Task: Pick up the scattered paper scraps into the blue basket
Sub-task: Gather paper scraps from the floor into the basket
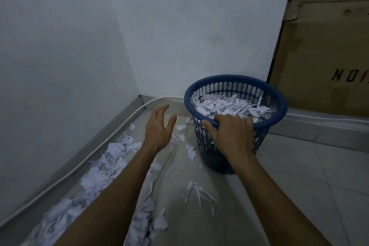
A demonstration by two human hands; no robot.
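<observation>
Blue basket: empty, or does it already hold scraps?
Partly filled. White paper scraps cover the inside of the blue basket, well below the rim. It stands upright, with the right hand gripping its near rim.

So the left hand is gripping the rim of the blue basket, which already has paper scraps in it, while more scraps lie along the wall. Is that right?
Not quite: the head view shows the right hand gripping the rim of the blue basket. The left hand hangs open beside it, holding nothing. The rest holds: paper scraps in the basket, more along the wall.

I see two bare forearms, entering from 7 and 5 o'clock. The left hand (157,132) and right hand (231,136) wear no gloves, rings or watch. No sleeves reach the wrists.
</observation>
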